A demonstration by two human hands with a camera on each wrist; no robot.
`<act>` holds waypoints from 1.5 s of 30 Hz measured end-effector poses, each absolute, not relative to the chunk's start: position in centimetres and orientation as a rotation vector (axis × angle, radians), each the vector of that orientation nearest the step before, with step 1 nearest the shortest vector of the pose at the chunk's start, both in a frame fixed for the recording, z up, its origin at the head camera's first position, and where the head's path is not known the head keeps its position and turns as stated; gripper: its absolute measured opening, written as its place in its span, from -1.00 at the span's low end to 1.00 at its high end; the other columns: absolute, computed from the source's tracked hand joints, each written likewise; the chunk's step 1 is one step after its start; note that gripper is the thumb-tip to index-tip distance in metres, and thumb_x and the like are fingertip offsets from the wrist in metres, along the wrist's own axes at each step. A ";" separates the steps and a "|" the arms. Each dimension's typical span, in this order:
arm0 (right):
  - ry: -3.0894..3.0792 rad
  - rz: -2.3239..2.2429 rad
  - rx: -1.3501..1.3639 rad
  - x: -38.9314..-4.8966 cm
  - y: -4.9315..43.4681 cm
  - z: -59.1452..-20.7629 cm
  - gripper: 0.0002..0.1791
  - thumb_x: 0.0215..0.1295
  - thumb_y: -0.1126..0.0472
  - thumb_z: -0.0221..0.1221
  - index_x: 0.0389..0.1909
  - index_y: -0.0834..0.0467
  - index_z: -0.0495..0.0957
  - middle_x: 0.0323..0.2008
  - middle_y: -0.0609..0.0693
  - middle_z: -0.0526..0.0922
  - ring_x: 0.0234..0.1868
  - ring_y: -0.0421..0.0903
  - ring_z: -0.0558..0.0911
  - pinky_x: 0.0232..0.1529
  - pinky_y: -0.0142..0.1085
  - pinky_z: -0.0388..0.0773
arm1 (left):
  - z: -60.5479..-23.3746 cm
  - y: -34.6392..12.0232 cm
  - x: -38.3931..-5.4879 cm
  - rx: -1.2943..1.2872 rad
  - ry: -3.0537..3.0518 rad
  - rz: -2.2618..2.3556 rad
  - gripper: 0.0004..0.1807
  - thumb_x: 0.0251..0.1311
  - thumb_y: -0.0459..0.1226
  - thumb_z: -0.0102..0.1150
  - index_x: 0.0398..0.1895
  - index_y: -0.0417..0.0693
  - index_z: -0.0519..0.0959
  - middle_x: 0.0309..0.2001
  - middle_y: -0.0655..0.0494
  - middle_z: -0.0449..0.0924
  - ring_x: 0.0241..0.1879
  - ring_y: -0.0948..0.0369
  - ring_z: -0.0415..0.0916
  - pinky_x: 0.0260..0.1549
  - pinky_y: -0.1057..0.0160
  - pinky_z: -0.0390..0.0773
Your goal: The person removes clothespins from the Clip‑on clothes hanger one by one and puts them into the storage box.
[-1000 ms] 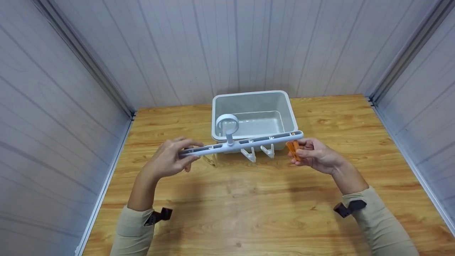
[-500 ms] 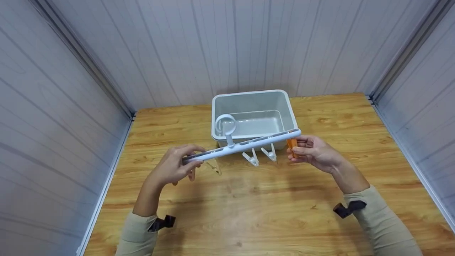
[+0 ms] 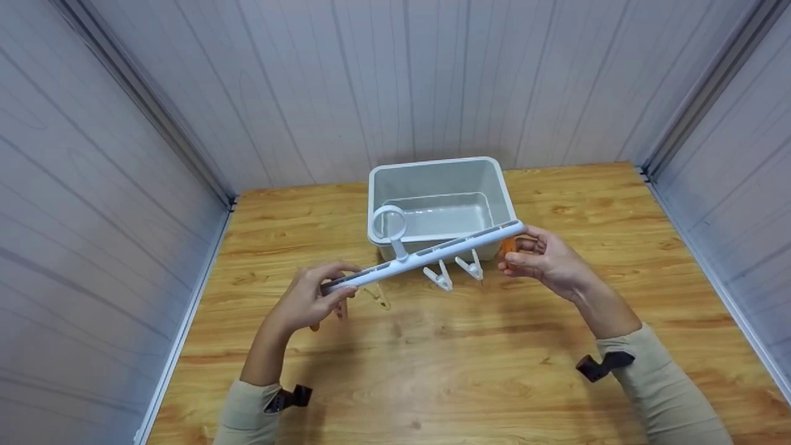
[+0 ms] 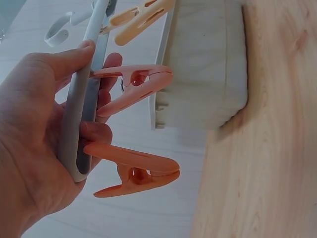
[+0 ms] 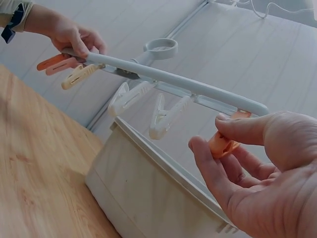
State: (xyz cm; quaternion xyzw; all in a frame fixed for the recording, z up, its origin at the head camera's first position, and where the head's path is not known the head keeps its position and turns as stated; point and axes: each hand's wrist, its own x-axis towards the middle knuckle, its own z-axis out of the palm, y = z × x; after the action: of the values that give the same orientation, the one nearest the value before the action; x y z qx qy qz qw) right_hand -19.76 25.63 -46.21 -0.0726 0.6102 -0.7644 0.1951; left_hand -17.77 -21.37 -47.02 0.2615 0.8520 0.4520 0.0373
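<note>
A white clip hanger [image 3: 432,252] with a ring hook [image 3: 389,222] is held tilted above the table, its right end higher. My left hand [image 3: 312,296] grips the hanger's left end, thumb along the bar. Beside those fingers hang an orange clip [image 4: 138,169], a pink clip [image 4: 136,87] and a yellowish clip [image 4: 143,21]. Two white clips [image 3: 439,276] hang from the middle and right part. At the right end, my right hand [image 3: 547,259] pinches another orange clip [image 5: 225,144] between thumb and fingers; the fingers partly hide it in the head view.
Behind and below the hanger, a light grey plastic bin [image 3: 497,185] stands on the wooden table [image 3: 420,371], near the back wall [image 3: 383,80]. Pale panels also rise on the left and right sides.
The hanger has tilted further: its left end, with my left hand, has come lower and toward me, while its right end has risen slightly. My right hand stays at the orange clip.
</note>
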 end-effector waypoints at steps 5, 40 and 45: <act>1.705 -2.180 -0.224 -19.5 25.5 -46.1 -0.53 0.57 0.49 0.28 0.31 -0.02 0.56 -0.03 0.01 0.82 -0.10 -0.09 0.92 0.04 -0.24 0.89 | -47.4 -21.5 -17.6 0.788 2.589 1.409 -0.65 0.56 -0.32 0.37 0.33 -0.13 0.72 -0.16 -0.21 0.88 -0.49 0.11 0.83 -0.54 0.34 0.69; 1.743 -2.228 -0.161 -19.8 26.7 -45.8 -0.62 0.60 0.50 0.23 0.25 0.07 0.51 -0.07 0.01 0.83 -0.08 -0.07 0.91 0.04 -0.25 0.89 | -47.8 -22.5 -17.9 0.741 2.531 1.598 -0.63 0.57 -0.40 0.33 0.36 -0.25 0.66 -0.12 -0.33 0.83 -0.48 0.18 0.86 -0.82 0.34 0.53; 1.749 -2.208 -0.149 -20.2 26.6 -45.4 -0.61 0.60 0.49 0.24 0.27 0.06 0.51 -0.06 -0.01 0.83 -0.07 -0.10 0.91 0.06 -0.25 0.89 | -47.7 -22.6 -17.8 0.713 2.531 1.593 -0.62 0.57 -0.39 0.33 0.38 -0.21 0.66 -0.10 -0.31 0.84 -0.47 0.18 0.86 -0.82 0.32 0.54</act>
State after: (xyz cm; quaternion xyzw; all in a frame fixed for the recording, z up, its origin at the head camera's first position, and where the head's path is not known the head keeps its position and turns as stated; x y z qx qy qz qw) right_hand -20.15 26.62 -45.39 -0.0520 0.6120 -0.7728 0.1599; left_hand -17.82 -22.59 -47.69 0.2318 0.8228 0.5179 0.0332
